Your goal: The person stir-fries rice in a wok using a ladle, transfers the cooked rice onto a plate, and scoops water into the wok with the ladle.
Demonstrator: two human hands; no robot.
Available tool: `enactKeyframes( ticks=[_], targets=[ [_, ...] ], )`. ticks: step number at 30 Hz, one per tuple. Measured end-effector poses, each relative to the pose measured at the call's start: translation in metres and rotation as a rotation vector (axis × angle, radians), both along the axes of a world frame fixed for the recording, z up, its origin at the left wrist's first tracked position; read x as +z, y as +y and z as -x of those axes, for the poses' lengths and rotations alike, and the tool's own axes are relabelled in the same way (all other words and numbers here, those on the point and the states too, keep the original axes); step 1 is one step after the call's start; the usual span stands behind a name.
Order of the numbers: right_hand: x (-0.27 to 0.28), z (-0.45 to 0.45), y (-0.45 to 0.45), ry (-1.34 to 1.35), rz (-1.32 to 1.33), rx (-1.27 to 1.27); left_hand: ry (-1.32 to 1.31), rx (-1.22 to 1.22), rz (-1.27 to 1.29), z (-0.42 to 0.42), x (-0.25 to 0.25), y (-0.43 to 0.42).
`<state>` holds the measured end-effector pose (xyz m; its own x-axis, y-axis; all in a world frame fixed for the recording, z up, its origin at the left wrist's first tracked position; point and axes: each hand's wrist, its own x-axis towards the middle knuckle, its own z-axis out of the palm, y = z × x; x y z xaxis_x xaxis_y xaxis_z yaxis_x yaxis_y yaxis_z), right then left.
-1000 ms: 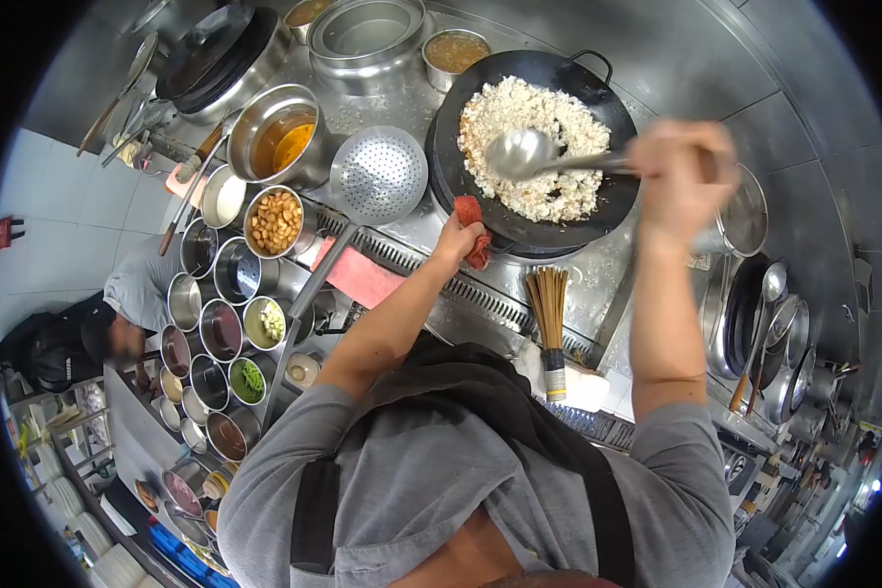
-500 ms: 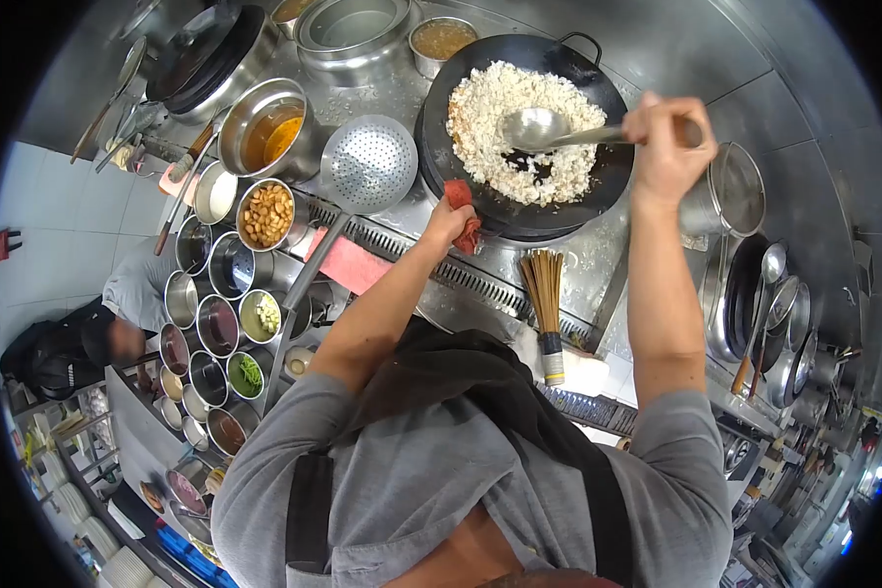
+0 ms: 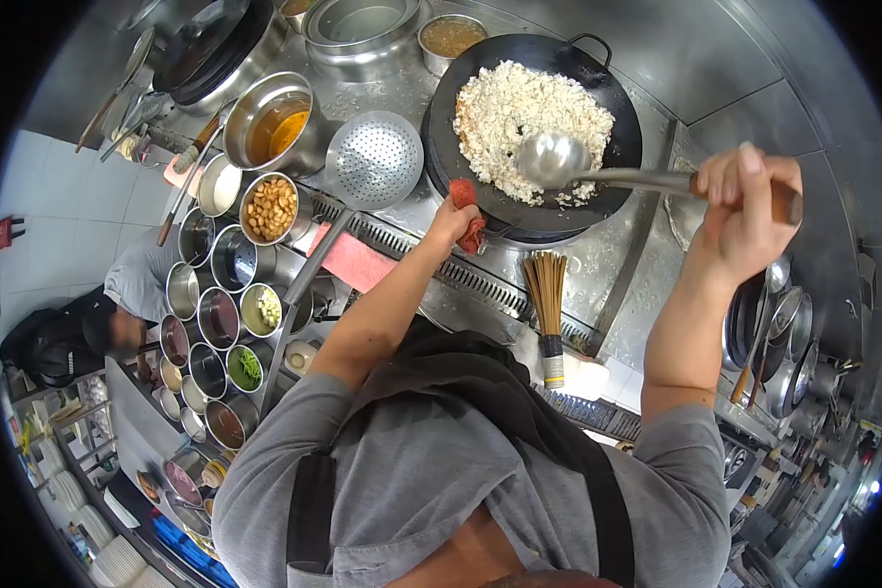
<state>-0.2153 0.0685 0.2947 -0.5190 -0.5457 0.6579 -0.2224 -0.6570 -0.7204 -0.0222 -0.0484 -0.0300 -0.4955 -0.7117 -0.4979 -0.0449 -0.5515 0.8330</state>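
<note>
A black wok [image 3: 612, 98] holds a spread of white rice [image 3: 519, 93] with a few browned bits at its left side. My right hand [image 3: 750, 206] is closed around the wooden handle of a steel ladle [image 3: 554, 160], whose bowl rests on the rice at the lower middle. My left hand [image 3: 453, 220] grips a red cloth [image 3: 466, 211] at the near left edge of the wok; the wok's ear there is mostly hidden. Left of the wok lies a round perforated strainer [image 3: 374, 159]. A bamboo brush [image 3: 546, 314] stands just below the wok.
Pots of ingredients [image 3: 269, 208] fill the left side, beside a pot of oil [image 3: 274, 127]. A pink cloth [image 3: 353, 260] lies by the drain grate. Ladles and pans [image 3: 784, 314] hang at right. Another person [image 3: 137, 284] is at the far left.
My right hand has moved right and slightly down, drawing the ladle bowl toward the lower right of the rice. The gap in the rice has mostly closed. My left hand keeps hold of the cloth.
</note>
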Motion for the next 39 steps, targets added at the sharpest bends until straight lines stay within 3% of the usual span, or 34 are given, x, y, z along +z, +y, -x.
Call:
enactKeyframes(
  ticks=[1,4,5,7,10,13,15,16,19,22,23,25,29,31,33,36,37,39],
  targets=[
    [-0.002,-0.003,0.003,0.015,-0.025,0.045,-0.007,0.001,-0.002,0.001,-0.006,-0.001],
    [-0.05,-0.019,-0.019,0.042,-0.295,-0.205,-0.014,0.013,0.068,0.004,-0.02,-0.003],
    [-0.066,-0.009,-0.032,0.166,-0.251,-0.212,-0.014,0.012,0.072,0.002,-0.021,-0.002],
    [-0.042,-0.018,-0.031,0.069,-0.201,-0.26,0.015,-0.025,0.091,0.004,-0.019,-0.005],
    [-0.008,-0.017,-0.015,-0.067,0.031,0.106,-0.021,-0.013,-0.004,0.002,-0.011,-0.003],
    [-0.036,-0.043,-0.017,-0.079,-0.176,0.104,-0.03,0.004,-0.007,0.002,-0.005,-0.001],
    [-0.06,-0.035,-0.038,0.416,-0.239,-0.139,-0.013,0.001,0.006,0.002,-0.009,-0.002],
    [-0.052,-0.034,-0.046,0.535,-0.288,-0.181,0.0,-0.003,0.019,0.002,-0.009,-0.003],
    [-0.031,-0.004,-0.055,0.348,-0.214,-0.359,-0.014,-0.028,0.025,0.0,0.005,-0.003],
    [0.0,0.014,-0.05,0.035,0.077,-0.148,-0.013,-0.016,0.031,0.0,0.006,0.002],
    [-0.01,0.018,-0.059,0.037,0.079,-0.146,-0.024,-0.006,0.061,0.001,0.003,0.001],
    [-0.041,0.033,-0.088,-0.231,-0.019,-0.486,-0.036,-0.009,0.047,0.003,0.002,0.0],
    [-0.028,0.039,-0.104,-0.354,0.05,-0.47,0.005,-0.028,0.098,0.002,-0.013,-0.002],
    [-0.008,0.028,-0.091,-0.263,0.06,-0.437,0.005,-0.018,0.092,0.004,-0.009,-0.005],
    [0.006,0.011,-0.068,-0.193,0.095,-0.217,-0.012,-0.007,0.065,-0.001,-0.007,0.001],
    [-0.044,-0.007,-0.063,-0.057,0.121,-0.04,0.048,0.001,0.016,0.002,0.002,-0.002],
    [-0.065,-0.023,-0.062,-0.062,-0.102,-0.072,0.032,-0.019,0.003,0.002,0.003,-0.002],
    [-0.085,-0.004,-0.077,0.206,-0.19,-0.204,0.016,-0.039,0.002,-0.001,0.009,-0.003]
  ],
)
